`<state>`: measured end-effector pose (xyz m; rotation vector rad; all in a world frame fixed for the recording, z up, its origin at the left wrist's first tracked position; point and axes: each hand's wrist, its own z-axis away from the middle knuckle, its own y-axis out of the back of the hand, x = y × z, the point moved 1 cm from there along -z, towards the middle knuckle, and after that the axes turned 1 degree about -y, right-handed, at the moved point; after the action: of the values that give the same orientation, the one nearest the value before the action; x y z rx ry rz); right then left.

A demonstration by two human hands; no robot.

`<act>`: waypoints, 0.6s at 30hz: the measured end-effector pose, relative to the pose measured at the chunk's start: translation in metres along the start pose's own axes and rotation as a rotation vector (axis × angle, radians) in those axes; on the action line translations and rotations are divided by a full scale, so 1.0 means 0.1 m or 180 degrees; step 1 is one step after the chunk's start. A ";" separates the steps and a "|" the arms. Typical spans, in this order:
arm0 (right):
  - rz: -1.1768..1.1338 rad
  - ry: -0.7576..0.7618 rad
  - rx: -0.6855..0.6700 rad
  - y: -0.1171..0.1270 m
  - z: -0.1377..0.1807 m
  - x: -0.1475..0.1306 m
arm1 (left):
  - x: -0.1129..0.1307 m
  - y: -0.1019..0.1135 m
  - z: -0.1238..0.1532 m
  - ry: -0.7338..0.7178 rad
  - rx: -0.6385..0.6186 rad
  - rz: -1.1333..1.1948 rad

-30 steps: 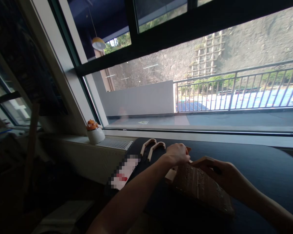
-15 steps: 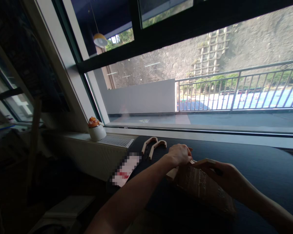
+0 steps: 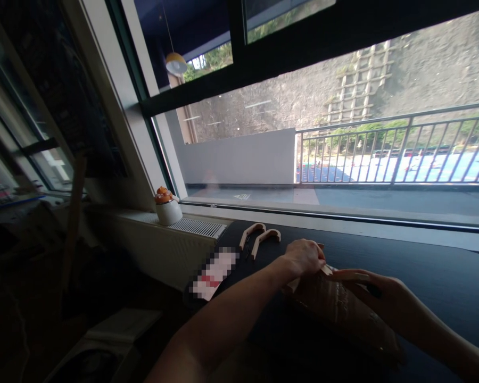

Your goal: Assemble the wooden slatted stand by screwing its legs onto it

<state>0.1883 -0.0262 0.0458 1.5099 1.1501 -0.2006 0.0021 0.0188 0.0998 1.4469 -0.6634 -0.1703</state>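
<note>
On the black table (image 3: 387, 250) below the wide dark-framed window (image 3: 271, 61), I see a brown slab-like thing with glossy streaks (image 3: 343, 308), and I take it as my landmark. Its material is too dark for me to tell. It lies right before the person, and both bare hands are at its far edge.

The left hand (image 3: 305, 255) is at the far left corner of the slab, back turned up, fingers bent inward. How tightly they are closed, and on what, I cannot tell, because the knuckles cover it. Close to its fingertips shows a thin pale wooden strip (image 3: 326, 270).

The right hand (image 3: 383, 290) is above the right side of the slab. Its grip is closed around a bent pale wooden piece (image 3: 353, 276), with a small dark gap left inside the hand; this piece points toward the left hand.

Beyond the slab to the left, two hook-shaped pale wooden pieces (image 3: 265, 242) lie side by side. Nearer, also left of the slab, is a pixelated pink-white rectangle with a red patch (image 3: 215, 274). Farthest left from the slab, a whitish round pot with an orange-brown top (image 3: 169, 213) stands on a pale slotted ledge (image 3: 197, 227).
</note>
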 end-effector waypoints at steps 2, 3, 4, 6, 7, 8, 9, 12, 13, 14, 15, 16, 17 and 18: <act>0.0002 -0.0029 0.0048 -0.02 0.03 0.06 | -0.03 -0.02 -0.01 -0.0074 -0.0035 0.0011; -0.0008 -0.0025 0.0079 -0.02 0.04 0.09 | -0.05 -0.03 -0.02 -0.0129 -0.0048 0.0019; -0.0012 -0.0007 0.0106 -0.03 0.05 0.10 | -0.07 -0.04 -0.03 -0.0199 -0.0048 0.0025; -0.0013 0.0066 0.0149 -0.04 0.05 0.11 | -0.12 -0.06 -0.04 -0.0379 -0.0011 0.0048; -0.0012 0.0105 0.0166 -0.04 0.05 0.10 | -0.15 -0.08 -0.04 -0.0474 0.0017 0.0063; -0.0010 0.0138 0.0185 -0.04 0.05 0.10 | -0.17 -0.09 -0.04 -0.0553 0.0046 0.0081; -0.0008 0.0157 0.0193 -0.04 0.04 0.09 | -0.19 -0.10 -0.04 -0.0600 0.0080 0.0101; -0.0011 0.0133 0.0178 -0.04 0.03 0.12 | -0.24 -0.15 -0.03 -0.0632 0.0162 0.0169; -0.0018 0.0109 0.0164 -0.05 0.03 0.14 | -0.25 -0.16 -0.02 -0.0619 0.0195 0.0190; -0.0029 0.0083 0.0145 -0.05 0.03 0.17 | -0.26 -0.17 -0.02 -0.0605 0.0228 0.0207; -0.0040 0.0060 0.0137 -0.06 0.04 0.20 | -0.26 -0.18 -0.01 -0.0593 0.0257 0.0211; -0.0046 0.0044 0.0138 -0.07 0.04 0.23 | -0.27 -0.19 0.00 -0.0578 0.0286 0.0194; -0.0048 0.0034 0.0140 -0.08 0.05 0.25 | -0.28 -0.20 0.00 -0.0568 0.0310 0.0158; -0.0039 0.0025 0.0142 -0.09 0.06 0.27 | -0.28 -0.20 0.00 -0.0587 0.0328 0.0108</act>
<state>0.1980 -0.0184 0.0196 1.5443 1.1683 -0.2302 -0.0155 0.0294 0.0719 1.5296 -0.8570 -0.2484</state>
